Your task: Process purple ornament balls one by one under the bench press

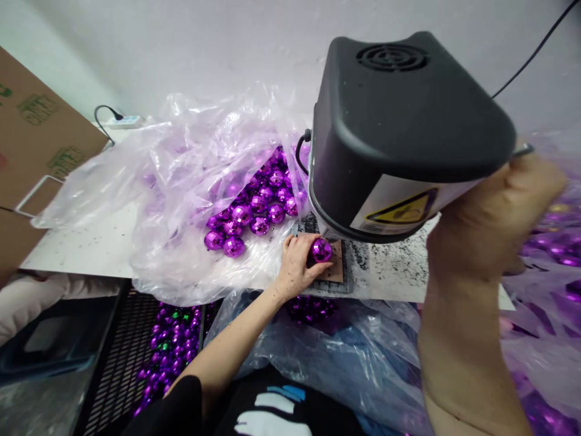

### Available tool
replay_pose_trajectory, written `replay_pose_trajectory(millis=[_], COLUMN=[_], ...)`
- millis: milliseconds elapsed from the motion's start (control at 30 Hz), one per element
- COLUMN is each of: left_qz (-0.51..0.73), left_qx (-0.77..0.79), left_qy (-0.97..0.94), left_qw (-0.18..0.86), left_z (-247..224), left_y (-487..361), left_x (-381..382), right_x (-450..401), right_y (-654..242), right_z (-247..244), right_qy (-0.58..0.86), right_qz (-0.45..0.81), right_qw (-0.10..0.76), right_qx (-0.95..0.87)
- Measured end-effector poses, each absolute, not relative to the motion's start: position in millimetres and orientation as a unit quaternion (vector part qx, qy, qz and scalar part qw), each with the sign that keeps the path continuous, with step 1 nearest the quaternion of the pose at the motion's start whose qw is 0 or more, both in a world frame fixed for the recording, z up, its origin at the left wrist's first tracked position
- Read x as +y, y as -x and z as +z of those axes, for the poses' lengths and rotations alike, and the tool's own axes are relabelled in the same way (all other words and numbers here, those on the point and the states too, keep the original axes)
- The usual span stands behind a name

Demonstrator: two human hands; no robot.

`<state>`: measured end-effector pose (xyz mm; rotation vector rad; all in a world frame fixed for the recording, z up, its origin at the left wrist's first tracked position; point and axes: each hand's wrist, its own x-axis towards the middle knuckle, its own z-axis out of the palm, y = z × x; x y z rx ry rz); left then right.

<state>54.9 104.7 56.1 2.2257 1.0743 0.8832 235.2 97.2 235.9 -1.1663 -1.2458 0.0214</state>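
My left hand [297,260] grips a shiny purple faceted bauble [322,249] between thumb and fingers. It holds the bauble over a brown pad [336,272] on a dark base plate, below the front of a black bench press [408,121]. A yellow warning triangle marks the press's housing. Raised at the press's right side, my right hand [503,206] is closed around its lever, which is mostly hidden by the fingers and housing. Left of my left hand, a heap of similar purple baubles [259,225] spills from a clear plastic bag [181,181] on the white table.
Dark flakes litter the white table [394,266]. A cardboard box [40,133] and a power strip [126,122] are at the left. Below the table, a black crate [113,345] holds purple and a few green baubles. Plastic covers my lap; more bagged baubles [554,248] lie right.
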Motion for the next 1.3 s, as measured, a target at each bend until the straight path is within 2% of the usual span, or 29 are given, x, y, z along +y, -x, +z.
replay_pose_trajectory(millis=[133,367,900,1300], left_qz=[0.326,0.333,0.329,0.329], left_qx=[0.398,0.407,0.409,0.402], left_qy=[-0.819,-0.814,-0.814,-0.817], left_qw=[0.252,0.246,0.247,0.252], left_z=[55.9,57.2,56.1,51.5], left_y=[-54.4,-55.7,-56.6,-56.6], left_x=[103.5,101.6,100.8,102.6], right_x=[72.0,50.7,71.5,63.6], right_y=[-229.2,-224.0,-201.5,-213.7], right_z=[213.3,170.4,142.0,115.1], right_qy=[0.499,0.492,0.415,0.454], right_qz=[-0.145,-0.153,-0.181,-0.172], right_qw=[0.627,0.630,0.758,0.723], right_qx=[-0.580,-0.581,-0.470,-0.492])
